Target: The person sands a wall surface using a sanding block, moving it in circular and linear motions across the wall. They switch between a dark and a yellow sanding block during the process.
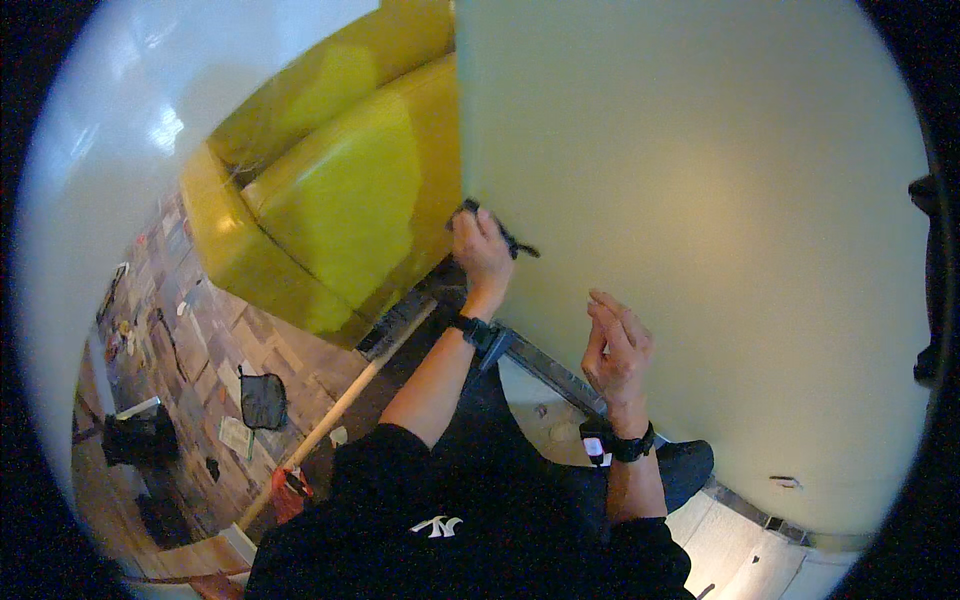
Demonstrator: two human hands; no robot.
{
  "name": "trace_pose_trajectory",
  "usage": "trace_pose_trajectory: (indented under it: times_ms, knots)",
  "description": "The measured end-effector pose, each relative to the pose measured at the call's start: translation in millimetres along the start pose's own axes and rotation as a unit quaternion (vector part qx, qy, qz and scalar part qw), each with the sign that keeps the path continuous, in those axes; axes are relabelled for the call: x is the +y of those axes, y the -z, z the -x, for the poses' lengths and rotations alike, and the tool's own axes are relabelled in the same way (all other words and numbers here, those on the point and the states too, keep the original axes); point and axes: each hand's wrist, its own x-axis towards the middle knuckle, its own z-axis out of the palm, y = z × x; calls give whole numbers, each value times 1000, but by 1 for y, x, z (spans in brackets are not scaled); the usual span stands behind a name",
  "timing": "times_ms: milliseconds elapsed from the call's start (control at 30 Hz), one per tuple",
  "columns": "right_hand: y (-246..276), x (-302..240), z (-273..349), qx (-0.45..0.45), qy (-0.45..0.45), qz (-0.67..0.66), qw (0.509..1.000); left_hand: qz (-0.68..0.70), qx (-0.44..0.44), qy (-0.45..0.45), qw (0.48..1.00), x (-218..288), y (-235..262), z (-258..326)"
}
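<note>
Yellow sofa (350, 190): landmark for every place below; glossy and padded, set on a floor (225, 320) of wood-look, mixed-tone blocks.
Wall (720, 200): pale green, smooth, rising directly right of the sofa and covering most of that side.
Left hand (482, 245): curled around a black tool, just off the sofa's right edge, in front of the wall.
Black tool (525, 249): slim and dark, largely hidden by fingers, with a narrow end poking out on the side away from the sofa; exact kind too blurred to name.
Right hand (620, 350): farther right of the sofa than the left one, raised before the wall, fingers bent and gathered narrowly; impossible to say whether holding anything small.
Wrists: dark strapped devices on both, with a small lit screen (596, 448) beside the right one, well apart from the sofa.
Broom (345, 398): long wooden handle slanting below the sofa, dark bristles near its lower corner.
Black mesh pouch (264, 402): flat on the floor, below the sofa.
Black bag (140, 437): below and left of the sofa, amid scattered small items.
Red object (290, 492): below the sofa, beside the broom handle.
</note>
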Motion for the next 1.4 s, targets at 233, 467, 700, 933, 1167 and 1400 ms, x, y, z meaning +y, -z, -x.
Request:
trace_pose_trajectory:
  times_ms: [233, 467, 700, 933, 1167, 1400]
  knots:
    - [25, 10, 9, -2, -55, 40, 998, 14, -60, 277, 959, -145, -36, 76]
    - [33, 32, 1, -35, -126, -69, 989, 187, -108, 534, 818, -220, -56, 106]
    - [32, 33, 0, -53, -153, -68, 985, 349, -14, 671, 653, -252, -84, 163]
    - [28, 34, 1, -57, -154, -66, 984, 254, -265, 612, 700, -208, -131, 355]
    - [30, 32, 1, -47, -152, -64, 985, 383, -217, 563, 699, -184, -105, 314]
    - [29, 29, 3, -30, -153, -64, 986, 382, -107, 526, 753, -155, -54, 101]
